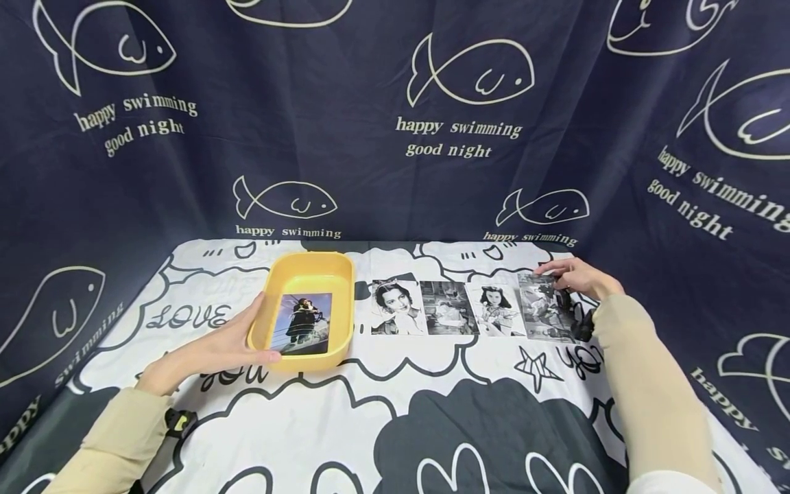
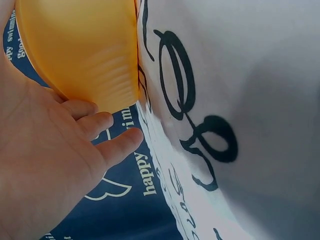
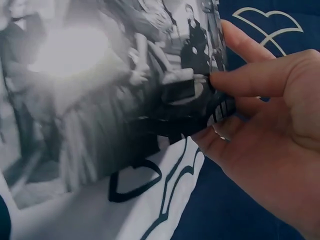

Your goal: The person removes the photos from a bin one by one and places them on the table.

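Note:
My left hand point(image 1: 225, 346) grips the left side of a yellow plastic tray point(image 1: 344, 288), with the thumb by its near left corner. In the left wrist view, several fingers lie against the outer wall of the tray point(image 2: 80, 45). Inside the tray is a colour photo point(image 1: 302, 322) of a figure in dark clothes. On the right, my right hand point(image 1: 583, 276) pinches a black-and-white photo point(image 1: 543, 309) by its edge. The right wrist view shows the thumb on the front of this photo point(image 3: 120, 100), with glare on its surface.
Left of the pinched photo, three black-and-white prints lie in a row: a portrait point(image 1: 398, 309), a darker scene point(image 1: 448, 309) and a figure in a light dress point(image 1: 496, 312). The tablecloth point(image 1: 290, 425) is white with dark drawings. A navy fish-patterned curtain point(image 1: 370, 137) surrounds the table.

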A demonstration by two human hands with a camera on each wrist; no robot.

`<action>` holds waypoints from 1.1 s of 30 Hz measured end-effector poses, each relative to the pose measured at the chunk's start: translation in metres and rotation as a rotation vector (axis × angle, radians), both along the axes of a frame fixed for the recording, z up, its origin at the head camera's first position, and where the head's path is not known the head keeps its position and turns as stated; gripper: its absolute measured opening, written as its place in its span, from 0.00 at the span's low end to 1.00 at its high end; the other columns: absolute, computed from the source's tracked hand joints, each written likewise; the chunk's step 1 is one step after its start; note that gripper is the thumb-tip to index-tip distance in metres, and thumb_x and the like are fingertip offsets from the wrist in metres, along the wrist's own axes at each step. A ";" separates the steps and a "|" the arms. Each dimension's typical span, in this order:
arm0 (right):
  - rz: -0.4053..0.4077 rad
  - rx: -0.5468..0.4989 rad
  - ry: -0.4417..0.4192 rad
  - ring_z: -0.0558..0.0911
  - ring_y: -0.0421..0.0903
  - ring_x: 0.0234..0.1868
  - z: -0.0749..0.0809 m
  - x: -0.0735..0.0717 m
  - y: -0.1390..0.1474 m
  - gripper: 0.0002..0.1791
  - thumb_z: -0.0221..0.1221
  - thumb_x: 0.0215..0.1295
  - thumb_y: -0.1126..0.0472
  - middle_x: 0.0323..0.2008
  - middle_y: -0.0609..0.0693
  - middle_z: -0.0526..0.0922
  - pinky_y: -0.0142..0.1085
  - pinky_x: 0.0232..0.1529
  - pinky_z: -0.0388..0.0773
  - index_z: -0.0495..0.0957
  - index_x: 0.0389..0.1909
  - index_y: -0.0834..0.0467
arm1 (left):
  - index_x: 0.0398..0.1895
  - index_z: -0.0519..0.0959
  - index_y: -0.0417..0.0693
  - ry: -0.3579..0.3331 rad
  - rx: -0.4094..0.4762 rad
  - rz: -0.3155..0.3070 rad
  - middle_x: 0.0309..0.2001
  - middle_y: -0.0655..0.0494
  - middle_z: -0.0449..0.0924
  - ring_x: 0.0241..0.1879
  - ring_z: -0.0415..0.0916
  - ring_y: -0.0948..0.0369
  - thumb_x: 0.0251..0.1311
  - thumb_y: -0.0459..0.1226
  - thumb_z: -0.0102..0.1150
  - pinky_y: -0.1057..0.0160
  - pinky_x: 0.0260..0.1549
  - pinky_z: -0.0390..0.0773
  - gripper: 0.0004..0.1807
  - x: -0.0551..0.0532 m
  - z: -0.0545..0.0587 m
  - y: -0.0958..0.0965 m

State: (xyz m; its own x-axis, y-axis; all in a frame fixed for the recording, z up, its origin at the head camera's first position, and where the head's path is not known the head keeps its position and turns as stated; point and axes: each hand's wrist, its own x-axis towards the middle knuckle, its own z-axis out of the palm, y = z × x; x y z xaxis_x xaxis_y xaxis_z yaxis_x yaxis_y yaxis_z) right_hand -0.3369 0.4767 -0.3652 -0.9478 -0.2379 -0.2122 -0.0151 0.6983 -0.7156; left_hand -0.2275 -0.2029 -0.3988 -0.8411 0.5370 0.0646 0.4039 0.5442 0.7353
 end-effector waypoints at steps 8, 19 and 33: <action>-0.052 0.089 0.100 0.72 0.52 0.48 -0.015 0.000 -0.013 0.29 0.48 0.46 0.79 0.63 0.74 0.67 0.30 0.34 0.68 0.73 0.56 0.71 | 0.77 0.28 0.58 0.010 0.007 -0.006 0.76 0.38 0.41 0.71 0.53 0.39 0.52 0.45 0.70 0.29 0.63 0.56 0.64 0.001 -0.001 0.002; -0.075 0.144 0.190 0.58 0.35 0.19 -0.035 -0.007 -0.014 0.29 0.45 0.41 0.78 0.17 0.41 0.63 0.28 0.21 0.58 0.77 0.49 0.71 | 0.77 0.28 0.55 0.009 -0.009 0.005 0.77 0.38 0.40 0.71 0.51 0.39 0.52 0.46 0.70 0.29 0.63 0.55 0.64 0.000 -0.002 0.002; -0.129 0.174 0.206 0.57 0.36 0.17 -0.040 -0.007 -0.014 0.30 0.41 0.40 0.77 0.16 0.41 0.59 0.29 0.19 0.57 0.78 0.47 0.70 | 0.77 0.29 0.51 0.009 -0.008 0.006 0.77 0.38 0.40 0.71 0.51 0.39 0.52 0.47 0.70 0.29 0.64 0.54 0.65 0.000 -0.001 0.003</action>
